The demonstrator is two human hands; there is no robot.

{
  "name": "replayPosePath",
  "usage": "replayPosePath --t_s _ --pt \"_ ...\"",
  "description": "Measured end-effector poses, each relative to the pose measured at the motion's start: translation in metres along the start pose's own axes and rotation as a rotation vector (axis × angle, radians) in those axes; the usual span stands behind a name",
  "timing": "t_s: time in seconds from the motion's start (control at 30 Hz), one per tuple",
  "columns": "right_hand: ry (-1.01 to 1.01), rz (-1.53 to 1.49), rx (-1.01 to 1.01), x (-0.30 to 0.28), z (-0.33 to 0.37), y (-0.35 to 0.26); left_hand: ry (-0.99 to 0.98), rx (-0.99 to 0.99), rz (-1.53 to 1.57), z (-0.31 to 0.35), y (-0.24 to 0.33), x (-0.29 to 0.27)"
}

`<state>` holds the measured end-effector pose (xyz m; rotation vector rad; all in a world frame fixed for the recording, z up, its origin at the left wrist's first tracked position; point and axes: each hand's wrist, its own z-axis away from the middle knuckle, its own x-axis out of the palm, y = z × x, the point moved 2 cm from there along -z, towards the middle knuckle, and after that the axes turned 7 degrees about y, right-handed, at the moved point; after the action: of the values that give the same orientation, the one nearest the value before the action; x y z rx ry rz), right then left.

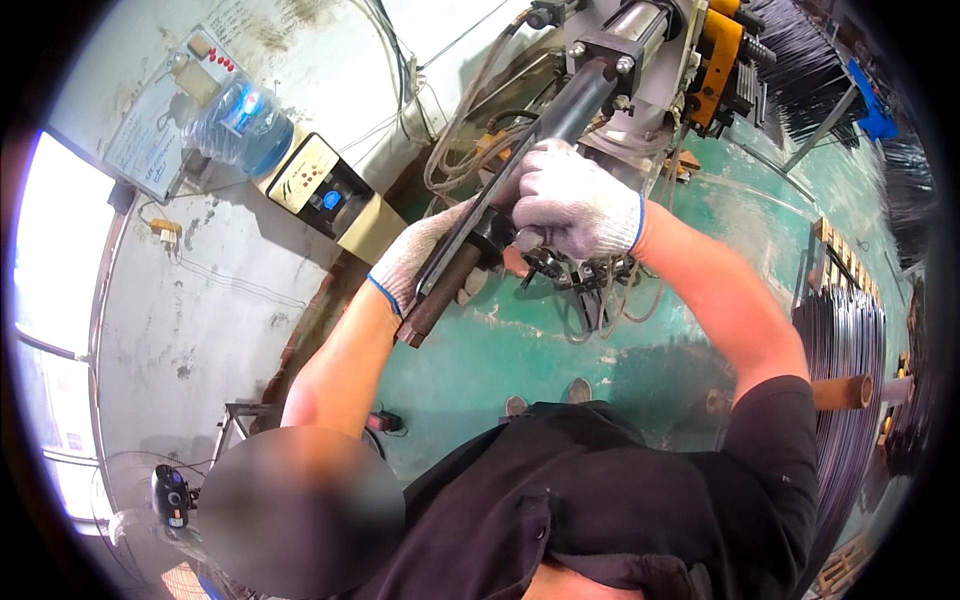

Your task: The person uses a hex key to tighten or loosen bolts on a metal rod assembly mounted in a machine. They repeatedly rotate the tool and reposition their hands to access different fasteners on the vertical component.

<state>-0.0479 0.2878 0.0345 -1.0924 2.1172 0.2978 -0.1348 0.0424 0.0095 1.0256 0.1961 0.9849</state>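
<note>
A long dark metal shaft [580,103] slants from the machine down to the lower left and finishes in a threaded rod [440,296] with a hex-shaped tip. A black collar [491,238] sits around it near my hands, and a narrow flat bar runs along its side. My right hand [575,203], in a white knit glove, is closed over the shaft above the collar. From the left, my left hand [428,250], gloved alike, reaches behind the rod; its fingertips come out on the far side below the collar. The rod hides most of its palm.
The machine [640,50] with its cylinder and an orange bracket [718,65] stands ahead. Hoses hang beside it. On the left are a water dispenser [325,195] and a wall whiteboard [150,135]. Bundled dark rods [840,350] stand at right. A brown tube [842,392] juts out near my right elbow.
</note>
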Motion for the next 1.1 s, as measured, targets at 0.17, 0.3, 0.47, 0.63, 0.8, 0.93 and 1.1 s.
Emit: replayPosePath --t_s 0.17,0.3,0.47,0.63,0.8,0.93,1.1 --pt "0.249 0.046 0.075 0.01 0.019 -0.002 0.026 -0.037 -0.037 0.008 0.009 0.013" --pt "0.565 0.22 0.274 0.01 0.025 -0.023 0.013 -0.06 0.062 0.011 0.007 0.011" --pt "0.916 -0.487 1.289 0.042 0.051 -0.038 0.007 -0.016 0.014 0.009 0.007 0.009" --pt "0.47 -0.449 1.384 0.025 0.018 -0.046 0.061 -0.03 -0.054 0.015 0.013 0.011" --pt "0.321 -0.228 1.358 0.015 0.008 -0.041 -0.009 -0.05 0.014 0.006 0.008 0.007" --pt "0.287 -0.095 1.43 0.014 0.003 -0.04 -0.091 -0.041 -0.003 -0.003 0.006 0.005" --pt "0.274 0.034 1.406 0.015 0.002 -0.041 -0.113 0.009 -0.028 -0.006 0.002 0.006"
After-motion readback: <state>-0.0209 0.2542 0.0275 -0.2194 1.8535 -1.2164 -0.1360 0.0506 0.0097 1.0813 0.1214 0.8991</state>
